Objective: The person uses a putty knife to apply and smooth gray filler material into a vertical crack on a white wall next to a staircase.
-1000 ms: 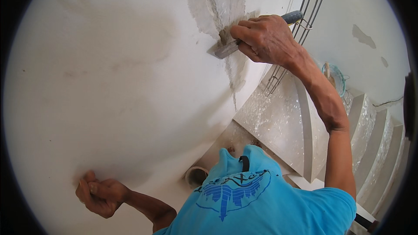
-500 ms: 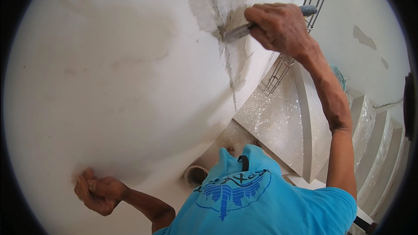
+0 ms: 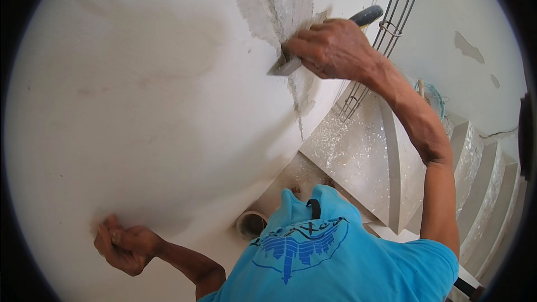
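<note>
In my right hand is a putty knife, its dark handle with a touch of yellow poking out past the fist. The metal blade lies against the white wall, on the left edge of a rough grey patch where bare plaster and a crack show. This patch runs up to the top of the view and narrows to a thin line below. Far to the lower left, my left hand touches the same wall with fingers curled in, and nothing shows in it.
Beside the wall on the right, a rebar cage stands on stairs speckled with white flakes. More steps curve down the right side. A round bucket sits by the wall's foot. Behind my right forearm is a teal-rimmed container.
My right hand has moved left and down with the putty knife, taking the blade off the crack to the patch's left edge. My left hand has stayed nearly still.
</note>
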Available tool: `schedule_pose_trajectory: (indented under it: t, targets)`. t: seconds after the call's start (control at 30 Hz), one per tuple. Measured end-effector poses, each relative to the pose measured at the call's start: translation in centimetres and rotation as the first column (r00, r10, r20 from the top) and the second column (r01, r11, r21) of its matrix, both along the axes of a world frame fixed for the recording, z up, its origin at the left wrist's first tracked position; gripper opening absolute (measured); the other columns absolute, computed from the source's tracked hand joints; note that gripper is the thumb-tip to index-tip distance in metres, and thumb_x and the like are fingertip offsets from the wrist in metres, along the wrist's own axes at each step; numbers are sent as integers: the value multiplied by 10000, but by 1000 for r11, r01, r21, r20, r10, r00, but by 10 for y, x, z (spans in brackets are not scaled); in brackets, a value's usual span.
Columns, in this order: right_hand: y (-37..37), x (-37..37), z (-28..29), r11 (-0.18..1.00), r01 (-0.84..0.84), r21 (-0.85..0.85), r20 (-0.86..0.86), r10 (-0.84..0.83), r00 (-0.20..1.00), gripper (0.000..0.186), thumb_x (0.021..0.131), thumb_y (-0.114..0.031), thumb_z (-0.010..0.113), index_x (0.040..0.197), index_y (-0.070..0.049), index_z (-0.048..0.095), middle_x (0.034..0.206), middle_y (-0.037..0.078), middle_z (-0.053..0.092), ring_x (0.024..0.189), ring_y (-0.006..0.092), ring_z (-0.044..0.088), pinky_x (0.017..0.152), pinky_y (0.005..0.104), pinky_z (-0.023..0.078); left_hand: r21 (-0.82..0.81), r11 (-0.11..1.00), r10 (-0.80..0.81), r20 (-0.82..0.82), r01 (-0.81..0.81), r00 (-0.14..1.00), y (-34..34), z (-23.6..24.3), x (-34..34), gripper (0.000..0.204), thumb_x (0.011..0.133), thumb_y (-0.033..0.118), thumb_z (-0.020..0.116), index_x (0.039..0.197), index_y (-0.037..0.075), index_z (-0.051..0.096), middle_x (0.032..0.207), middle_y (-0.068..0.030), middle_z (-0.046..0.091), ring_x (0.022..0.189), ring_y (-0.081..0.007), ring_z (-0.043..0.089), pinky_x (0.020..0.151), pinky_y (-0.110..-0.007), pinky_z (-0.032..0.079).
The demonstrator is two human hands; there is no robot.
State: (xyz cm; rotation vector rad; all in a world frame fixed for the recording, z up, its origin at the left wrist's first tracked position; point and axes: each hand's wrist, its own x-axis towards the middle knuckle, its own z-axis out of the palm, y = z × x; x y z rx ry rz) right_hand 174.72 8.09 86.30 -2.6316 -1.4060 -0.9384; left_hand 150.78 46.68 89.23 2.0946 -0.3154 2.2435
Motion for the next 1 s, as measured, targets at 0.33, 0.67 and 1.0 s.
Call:
schedule_pose_trajectory:
  t: [0.33, 0.67, 1.0]
  targets:
    - [-13, 1, 15, 995, 44, 85, 95, -52, 994, 58, 820, -111, 625, 860, -147, 649, 747, -21, 685, 592, 150, 660, 493, 306, 508, 35, 999, -26, -18, 26, 1000, -3, 0, 6, 180, 916, -31, 516, 1023, -135, 617, 725, -154, 608, 624, -198, 545, 536, -294, 477]
    - [3, 1, 2, 1000, 5, -21, 35, -5, 999, 145, 847, -86, 610, 945, -166, 679, 797, -20, 699, 663, 161, 674, 525, 316, 530, 25, 999, 27, -14, -26, 1000, -6, 3, 0, 173, 919, -30, 527, 1021, -140, 614, 747, -161, 611, 651, -208, 557, 541, -302, 476]
    - [-6, 3, 18, 992, 10, 125, 88, -21, 996, 52, 815, -103, 648, 823, -128, 603, 652, -2, 599, 535, 141, 577, 523, 283, 483, -8, 1000, -22, -9, 22, 1000, 8, 0, -6, 197, 929, 37, 586, 945, -151, 642, 827, -211, 638, 642, -256, 641, 581, -314, 588]
